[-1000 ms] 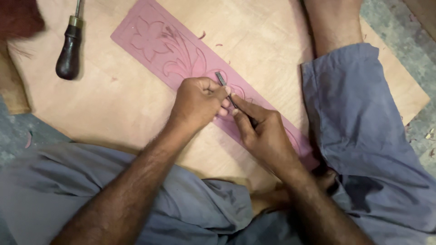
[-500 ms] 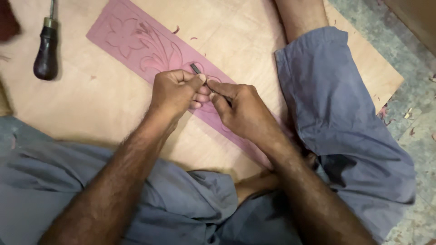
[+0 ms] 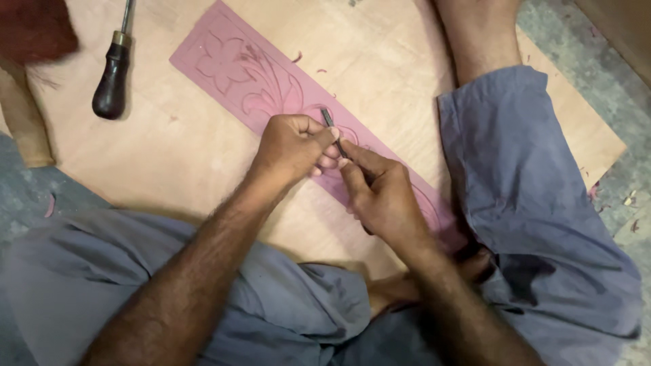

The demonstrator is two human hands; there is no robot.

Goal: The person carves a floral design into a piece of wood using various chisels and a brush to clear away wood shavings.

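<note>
A long pink slab (image 3: 230, 64) carved with a flower and curling leaf lines lies slantwise on a plywood board (image 3: 380, 54). My left hand (image 3: 291, 146) and my right hand (image 3: 383, 193) meet over the middle of the slab. Both grip a thin metal carving tool (image 3: 329, 118), whose upper end sticks out above my left thumb. Its cutting tip is hidden under my fingers. My legs in blue-grey trousers (image 3: 536, 196) frame the board, and one bare foot presses on the slab's near end.
A second tool with a dark wooden handle (image 3: 110, 85) lies on the board at the upper left. A reddish-brown object (image 3: 34, 27) fills the top left corner. Small pink shavings dot the board above the slab. Grey floor (image 3: 610, 88) lies to the right.
The view has shifted between frames. Both hands stay clasped on the carving tool at about the same spot on the slab.
</note>
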